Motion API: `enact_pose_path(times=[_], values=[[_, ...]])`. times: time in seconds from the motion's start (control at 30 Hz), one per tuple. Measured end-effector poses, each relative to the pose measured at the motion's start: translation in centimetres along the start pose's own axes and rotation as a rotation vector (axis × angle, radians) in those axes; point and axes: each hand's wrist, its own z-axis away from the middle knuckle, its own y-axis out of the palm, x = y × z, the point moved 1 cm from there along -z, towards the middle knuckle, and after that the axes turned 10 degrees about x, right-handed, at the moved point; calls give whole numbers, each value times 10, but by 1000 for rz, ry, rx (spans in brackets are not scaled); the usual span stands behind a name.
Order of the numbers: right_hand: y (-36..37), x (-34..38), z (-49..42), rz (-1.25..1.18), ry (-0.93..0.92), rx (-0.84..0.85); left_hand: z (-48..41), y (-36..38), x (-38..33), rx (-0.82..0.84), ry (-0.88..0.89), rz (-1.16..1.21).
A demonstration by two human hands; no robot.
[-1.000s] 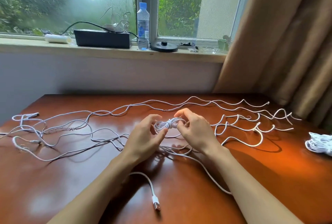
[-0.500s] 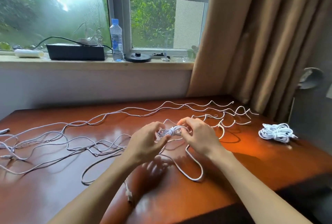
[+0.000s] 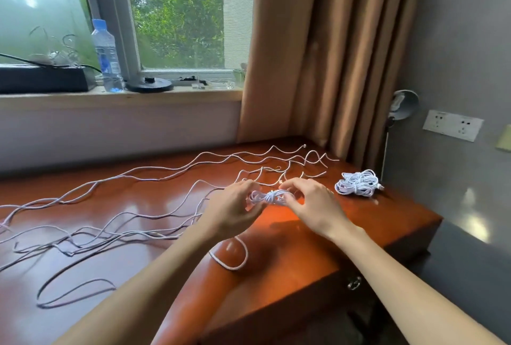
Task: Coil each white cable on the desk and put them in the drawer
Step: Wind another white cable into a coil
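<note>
Fingers [image 3: 244,186] of the left hand [image 3: 235,213] curl round one end of a small white cable bundle [image 3: 269,197], thumb under it. The right hand [image 3: 313,206] pinches the other end, fingertips bent in. The bundle is a short figure-eight shape, cinched at the middle by a few wraps, with thin round cord looping out each side. It is held just above the desk [image 3: 304,270], near the right end. The desk top is glossy red-brown wood with rounded edges and strong window glare. Loose cables [image 3: 132,176] run in long wavy lines over the left and back of the top, thin, white, matte, crossing each other in places. One open loop [image 3: 235,260] lies at the near edge under the left wrist. A finished coil [image 3: 358,183] sits on the far right corner, a flat messy oval of many turns with the plug end sticking out to the right, well apart from the hands. A metal ring pull [image 3: 354,282] sits on the desk's dark front face; the drawer outline is too dark to tell. On the sill stand a clear plastic water bottle [image 3: 107,57] with a blue cap, a black rectangular box [image 3: 41,78] and a flat black disc [image 3: 150,85]. A tan pleated curtain [image 3: 318,54] hangs to the right, and a white socket plate [image 3: 453,124] is on the grey wall.
</note>
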Motion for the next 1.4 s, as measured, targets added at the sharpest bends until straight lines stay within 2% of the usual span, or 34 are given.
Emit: enact_pose_path(times=[0.33, 0.7, 1.03, 1.27, 1.4], values=[[-29, -70, 23, 27, 113, -53, -52, 51, -45, 107, 85, -16], [-44, -128, 36, 85, 224, -146, -96, 97, -80, 168, 78, 39], [-43, -163, 34, 75, 297, -237, -124, 136, -95, 128, 62, -14], [-38, -182, 27, 96, 259, -320, -136, 157, -91, 89, 131, -52], [-32, -190, 26, 103, 260, -349, -142, 162, -88, 106, 105, -31]])
